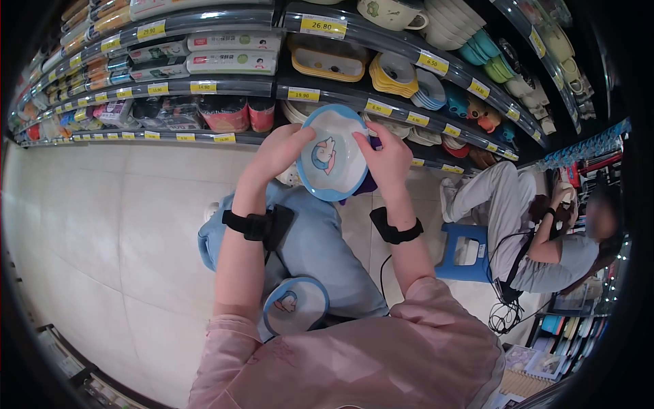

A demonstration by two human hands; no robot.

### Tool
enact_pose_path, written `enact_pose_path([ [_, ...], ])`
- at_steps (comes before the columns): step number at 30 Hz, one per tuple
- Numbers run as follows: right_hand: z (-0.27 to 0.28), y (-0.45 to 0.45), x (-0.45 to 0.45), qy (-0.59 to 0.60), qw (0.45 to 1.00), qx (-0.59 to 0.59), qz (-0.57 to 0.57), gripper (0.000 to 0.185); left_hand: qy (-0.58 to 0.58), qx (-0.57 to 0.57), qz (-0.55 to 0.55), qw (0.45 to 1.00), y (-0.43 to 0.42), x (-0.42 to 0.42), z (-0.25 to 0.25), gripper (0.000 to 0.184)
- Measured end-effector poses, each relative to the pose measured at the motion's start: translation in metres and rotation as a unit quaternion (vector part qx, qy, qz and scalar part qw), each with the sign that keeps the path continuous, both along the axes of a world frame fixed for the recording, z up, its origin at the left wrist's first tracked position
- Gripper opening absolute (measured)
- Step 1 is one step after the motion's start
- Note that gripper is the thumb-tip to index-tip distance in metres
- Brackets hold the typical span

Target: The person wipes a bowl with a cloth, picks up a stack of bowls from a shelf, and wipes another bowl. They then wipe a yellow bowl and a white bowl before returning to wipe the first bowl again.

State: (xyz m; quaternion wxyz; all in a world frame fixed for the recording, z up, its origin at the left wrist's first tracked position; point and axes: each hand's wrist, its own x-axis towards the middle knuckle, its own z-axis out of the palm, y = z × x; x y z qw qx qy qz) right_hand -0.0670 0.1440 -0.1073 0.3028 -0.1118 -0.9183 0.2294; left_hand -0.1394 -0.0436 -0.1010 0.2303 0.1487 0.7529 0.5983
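Between my two hands I hold up a white bowl [346, 158] with a wavy blue rim and a cartoon figure inside, its inner face turned toward me. My left hand [278, 155] grips the bowl's left edge, the thumb over the rim. On the right edge, my right hand [387, 158] pinches the rim with thumb and fingers; its underside is hidden. A second blue-rimmed bowl [306, 310] with a similar picture rests on my lap. Something purple [368, 184] shows partly behind the held bowl.
Store shelves ahead carry stacked yellow-rimmed dishes [394, 76], blue-edged bowls [429, 91] and boxed bags [231, 63], with price tags [304, 94] along the edges. To the right, another person [558, 245] sits beside a blue stool [464, 252]. A coiled cable [505, 315] lies on the tiled floor [122, 225].
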Motion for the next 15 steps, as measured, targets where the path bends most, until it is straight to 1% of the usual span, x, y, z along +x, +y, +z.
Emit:
enact_pose_path([
  [2,-0.002,-0.005,0.002,0.038,0.997,0.06,0.003,0.023,-0.011,0.011,-0.003,1.0,-0.002,0.002,0.005,0.047],
  [3,-0.004,-0.006,0.002,0.037,0.998,0.056,0.0,0.023,-0.012,0.006,-0.005,1.0,-0.003,0.002,0.003,0.047],
  [5,-0.006,-0.006,0.0,0.136,0.981,0.138,0.018,0.016,0.001,0.031,0.007,0.999,-0.002,0.001,-0.003,0.047],
  [9,-0.011,-0.006,-0.002,0.16,0.974,0.161,0.012,0.012,0.0,0.021,0.011,1.0,-0.004,0.0,-0.001,0.047],
  [11,-0.012,-0.006,-0.002,0.189,0.967,0.165,0.044,0.011,-0.008,0.028,0.012,1.0,-0.005,0.0,0.001,0.047],
  [15,-0.011,-0.005,0.001,0.19,0.959,0.195,0.079,0.01,-0.015,0.044,0.022,0.999,-0.005,-0.002,-0.003,0.048],
])
